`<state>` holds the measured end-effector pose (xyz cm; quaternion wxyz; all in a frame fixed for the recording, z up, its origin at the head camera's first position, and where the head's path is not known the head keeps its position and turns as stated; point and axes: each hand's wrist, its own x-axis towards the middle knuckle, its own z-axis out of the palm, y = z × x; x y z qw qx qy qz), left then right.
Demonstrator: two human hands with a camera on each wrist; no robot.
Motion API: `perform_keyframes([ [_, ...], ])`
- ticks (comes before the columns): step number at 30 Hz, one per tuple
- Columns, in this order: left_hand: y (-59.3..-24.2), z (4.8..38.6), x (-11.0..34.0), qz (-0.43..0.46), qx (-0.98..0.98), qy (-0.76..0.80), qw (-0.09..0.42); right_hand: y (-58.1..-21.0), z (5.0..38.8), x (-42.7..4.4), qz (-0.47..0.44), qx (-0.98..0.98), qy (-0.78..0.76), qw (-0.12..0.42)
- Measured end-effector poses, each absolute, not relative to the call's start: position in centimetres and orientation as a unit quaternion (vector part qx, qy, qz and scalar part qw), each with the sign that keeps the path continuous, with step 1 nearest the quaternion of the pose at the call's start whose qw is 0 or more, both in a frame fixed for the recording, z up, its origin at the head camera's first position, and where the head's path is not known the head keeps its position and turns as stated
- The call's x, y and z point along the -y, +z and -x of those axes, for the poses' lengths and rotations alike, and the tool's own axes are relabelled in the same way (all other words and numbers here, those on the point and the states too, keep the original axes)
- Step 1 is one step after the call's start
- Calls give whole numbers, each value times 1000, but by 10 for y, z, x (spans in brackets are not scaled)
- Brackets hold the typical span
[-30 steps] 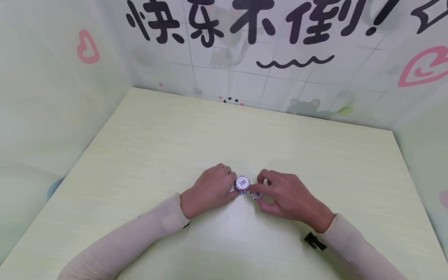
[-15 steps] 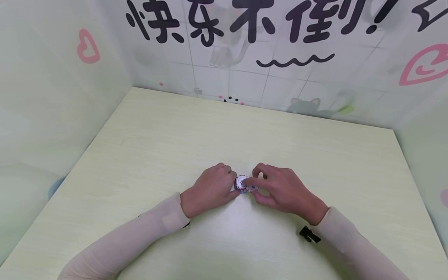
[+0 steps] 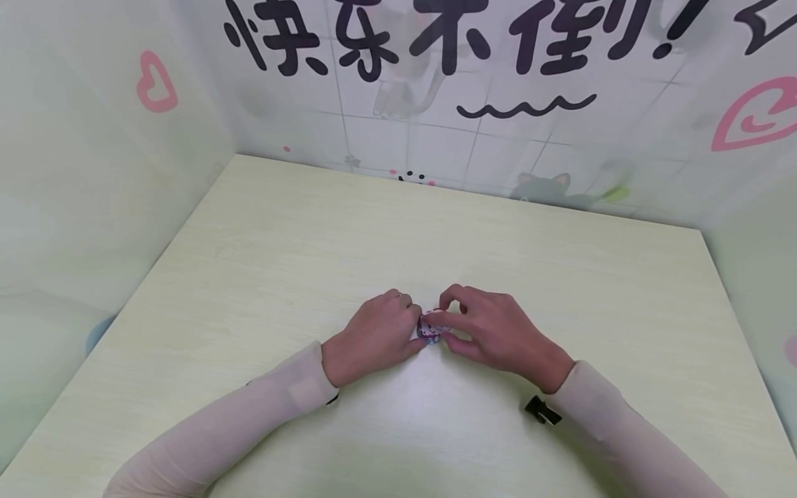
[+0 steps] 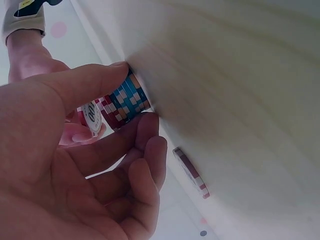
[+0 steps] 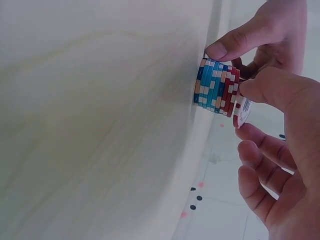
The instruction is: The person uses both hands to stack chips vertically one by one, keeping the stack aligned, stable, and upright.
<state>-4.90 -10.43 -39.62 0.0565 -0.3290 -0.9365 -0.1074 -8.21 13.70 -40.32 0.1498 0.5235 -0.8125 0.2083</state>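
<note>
A short upright stack of poker chips (image 5: 214, 87) stands on the table, blue chips below and red ones on top. My left hand (image 3: 376, 339) holds its lower part between thumb and bent index finger, as the left wrist view shows. From the other side, my right hand (image 3: 501, 335) pinches one red-and-white chip (image 5: 243, 111) at the top of the stack. That chip sits slightly tilted and off to one side, overlapping the top; whether it fully rests there I cannot tell. In the left wrist view a loose chip (image 4: 191, 172) lies flat beyond my left fingers.
The pale wooden table (image 3: 299, 228) spreads around both hands. Printed wall sheets (image 3: 436, 138) with black characters and pink hearts rise along its back and sides. A black clip (image 3: 543, 410) hangs under the right sleeve.
My right hand has moved left and slightly away from me, bringing the pinched chip from beside the stack to over its top. The left hand has stayed still.
</note>
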Motion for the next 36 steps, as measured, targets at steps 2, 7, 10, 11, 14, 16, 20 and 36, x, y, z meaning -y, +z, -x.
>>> perform_keyframes([
  [2, -396, 49, 104, 328, 937, -108, 56, -404, 83, -136, -525, 812, 207, 151],
  [7, -396, 49, 104, 326, 938, -110, 50, -406, 83, -134, -527, 810, 206, 156],
  [10, -396, 49, 104, 324, 939, -109, 44, -406, 84, -134, -529, 807, 210, 158],
  [11, -396, 49, 104, 324, 939, -109, 42, -406, 84, -134, -529, 807, 209, 159],
  [14, -396, 49, 104, 322, 939, -112, 37, -406, 84, -133, -530, 807, 208, 159],
  [16, -395, 49, 104, 321, 940, -113, 34, -406, 84, -133, -529, 808, 206, 158],
  [20, -395, 49, 104, 321, 940, -112, 30, -405, 83, -132, -529, 809, 205, 155],
  [36, -395, 48, 104, 321, 941, -106, 30, -404, 81, -130, -521, 816, 206, 142],
])
